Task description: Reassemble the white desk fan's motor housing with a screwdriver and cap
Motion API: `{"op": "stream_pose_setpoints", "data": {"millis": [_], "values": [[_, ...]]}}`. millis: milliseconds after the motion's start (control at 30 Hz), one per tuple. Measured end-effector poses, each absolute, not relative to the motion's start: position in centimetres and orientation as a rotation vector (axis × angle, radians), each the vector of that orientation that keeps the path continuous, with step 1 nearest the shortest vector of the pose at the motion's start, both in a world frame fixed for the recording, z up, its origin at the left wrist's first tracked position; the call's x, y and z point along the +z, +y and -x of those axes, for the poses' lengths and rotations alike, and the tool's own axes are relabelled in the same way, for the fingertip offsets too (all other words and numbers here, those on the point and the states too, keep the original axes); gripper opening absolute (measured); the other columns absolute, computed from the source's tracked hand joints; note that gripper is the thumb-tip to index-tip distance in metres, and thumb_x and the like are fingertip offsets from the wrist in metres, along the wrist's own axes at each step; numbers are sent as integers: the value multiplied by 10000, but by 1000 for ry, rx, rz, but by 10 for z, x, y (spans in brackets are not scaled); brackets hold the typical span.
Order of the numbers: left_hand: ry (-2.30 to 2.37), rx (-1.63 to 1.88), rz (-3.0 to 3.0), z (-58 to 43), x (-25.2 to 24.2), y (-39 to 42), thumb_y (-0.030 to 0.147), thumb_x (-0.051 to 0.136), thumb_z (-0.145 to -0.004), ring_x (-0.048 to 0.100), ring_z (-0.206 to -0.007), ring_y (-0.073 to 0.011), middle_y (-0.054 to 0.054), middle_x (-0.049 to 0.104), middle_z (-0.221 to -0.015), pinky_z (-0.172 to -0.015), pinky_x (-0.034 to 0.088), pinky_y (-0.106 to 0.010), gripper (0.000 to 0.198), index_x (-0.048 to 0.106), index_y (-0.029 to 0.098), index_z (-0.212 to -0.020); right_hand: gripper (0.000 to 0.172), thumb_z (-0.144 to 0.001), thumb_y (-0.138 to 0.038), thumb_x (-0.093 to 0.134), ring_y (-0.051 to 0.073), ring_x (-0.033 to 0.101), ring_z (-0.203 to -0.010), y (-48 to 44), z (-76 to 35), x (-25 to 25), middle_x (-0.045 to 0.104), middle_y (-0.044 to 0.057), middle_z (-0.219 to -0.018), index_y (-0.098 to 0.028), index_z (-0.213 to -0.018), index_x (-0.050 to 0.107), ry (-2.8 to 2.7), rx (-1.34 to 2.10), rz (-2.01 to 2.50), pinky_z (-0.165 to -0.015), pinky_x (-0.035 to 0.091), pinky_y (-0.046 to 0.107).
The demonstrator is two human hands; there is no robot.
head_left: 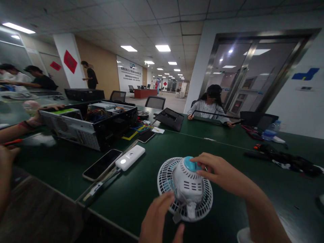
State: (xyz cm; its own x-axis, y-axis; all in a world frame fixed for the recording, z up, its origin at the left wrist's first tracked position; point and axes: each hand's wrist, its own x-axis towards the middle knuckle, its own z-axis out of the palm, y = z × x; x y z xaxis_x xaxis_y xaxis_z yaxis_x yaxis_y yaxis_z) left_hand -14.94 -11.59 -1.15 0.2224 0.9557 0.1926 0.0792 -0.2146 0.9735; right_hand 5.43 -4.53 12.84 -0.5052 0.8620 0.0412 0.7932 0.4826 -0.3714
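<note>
Hands (220,170) hold a white desk fan (188,184) near a power bank (130,158).

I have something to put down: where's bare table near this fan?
Bare green tabletop lies between the white power bank and the fan, and right of the fan before the black cables. Crowded around the open computer case, phone and wires.

Desk fan (186,185): rear grille partly hidden by housing and fingers. Left hand (157,216): cut off by lower edge. Wall sign (129,76): lettering too small to read. Computer case (111,118): internals too small to identify. Red-handled tool (12,142): blurred, cut off at left edge.
</note>
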Motion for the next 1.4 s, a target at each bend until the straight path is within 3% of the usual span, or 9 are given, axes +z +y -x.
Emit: {"op": "stream_pose_setpoints", "data": {"millis": [100, 200, 433, 633, 867, 967, 1100, 1267, 1400], "values": [[1067, 1186, -1616, 125, 3, -91, 424, 694, -681, 131, -1362, -332, -81, 219, -1469, -1129, 98, -493, 882, 203, 239, -1391, 254, -841, -233, 498, 153, 537, -851, -39, -57, 129, 571, 60, -1000, -176, -1070, 592, -2542, 438, 1368, -772, 407, 284], [1028, 1156, -1618, 105, 14, -55, 432, 713, -654, 171, -1354, -319, -131, 191, -1475, -1122, 123, -468, 973, 140, 173, -1396, 238, -817, -258, 554, 174, 516, -950, -30, -59, 132, 556, 56, -1035, -192, -1040, 607, -2601, 417, 1289, -835, 387, 309], [836, 1190, -1606, 96, 8, -27, 297, 747, -630, 383, -1235, -293, -111, 419, -1324, -1061, 261, -441, 815, 300, 201, -1304, 157, -771, -270, 622, 94, 541, -750, -16, -62, 138, 555, 18, -961, -162, -885, 618, -2622, 637, 1073, -674, 427, 197], [865, 1320, -1556, 94, 8, -37, 202, 710, -650, 450, -1164, -259, -94, 459, -1255, -1022, 325, -418, 712, 334, 201, -1254, 120, -815, -277, 543, 134, 520, -626, -26, -26, 114, 573, 8, -676, -164, -795, 581, -2404, 91, 1596, -578, 345, 234], [875, 1343, -1608, 93, 2, -36, 233, 724, -646, 448, -1164, -272, -89, 466, -1244, -1012, 331, -435, 717, 349, 222, -1257, 322, -879, -166, 410, 150, 588, -715, -40, -40, 128, 644, 38, -859, -232, -1178, 508, -2636, 79, 1466, -619, 394, 243], [852, 1329, -1587, 92, 0, -36, 229, 720, -654, 448, -1174, -271, -96, 451, -1270, -1020, 326, -435, 736, 325, 221, -1274, 333, -863, -120, 449, 190, 589, -865, -33, -49, 139, 607, 78, -1051, -250, -1152, 552, -2966, -287, 1177, -686, 422, 280], [872, 1316, -1593, 92, 2, -37, 226, 714, -652, 444, -1173, -267, -97, 447, -1262, -1023, 322, -426, 734, 321, 210, -1272, 256, -864, -129, 468, 229, 571, -895, -27, -41, 148, 611, 111, -1038, -163, -1087, 588, -3178, -725, 870, -707, 426, 330], [923, 1313, -1617, 92, 4, -37, 242, 715, -646, 420, -1184, -267, -89, 428, -1262, -1026, 310, -421, 724, 336, 217, -1263, 187, -840, -91, 477, 227, 597, -867, -28, -25, 154, 663, 110, -893, -116, -854, 662, -3283, -610, 1090, -754, 405, 338], [900, 1303, -1591, 92, 4, -38, 245, 716, -645, 444, -1166, -264, -103, 444, -1258, -1016, 330, -412, 732, 332, 200, -1266, 216, -843, -180, 470, 260, 641, -761, -27, -19, 146, 678, 154, -833, -94, -865, 667, -3110, -526, 1474, -607, 429, 322]]}}
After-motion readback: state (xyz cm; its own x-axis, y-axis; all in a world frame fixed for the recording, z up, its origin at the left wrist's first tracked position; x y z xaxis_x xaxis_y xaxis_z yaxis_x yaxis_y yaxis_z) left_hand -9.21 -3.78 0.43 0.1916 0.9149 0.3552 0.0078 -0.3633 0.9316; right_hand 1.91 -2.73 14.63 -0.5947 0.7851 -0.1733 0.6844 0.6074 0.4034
